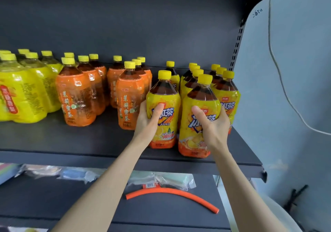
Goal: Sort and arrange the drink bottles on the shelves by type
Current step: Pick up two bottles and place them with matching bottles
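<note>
Hands first: each one is wrapped round its own bottle, so two bottles are gripped at once. Left hand (149,119) is clamped on the left iced tea bottle (163,110) around the label, thumb across the front. Right hand (213,124) is clamped the same way on the right iced tea bottle (198,117), which sits nearest the shelf's front edge. Mid-body grip makes sense to me, since these look tall and full and would tip if held by the neck.

Both bottles look like they're standing on the upper shelf (89,138), right in front of the rows of matching yellow-label bottles (227,92) at the right end. My guess is they're being lined up as the front of that group, same label facing out.

Further left, the orange-label bottles (78,95) stand in their own cluster, and past those the shrink-wrapped yellow packs (23,92) fill the far left. So the shelf is already mostly split by type, left to right.

Lower shelf has some plastic-bagged stuff and a curved orange tube (172,193), nothing drink related as far as I can tell.
</note>
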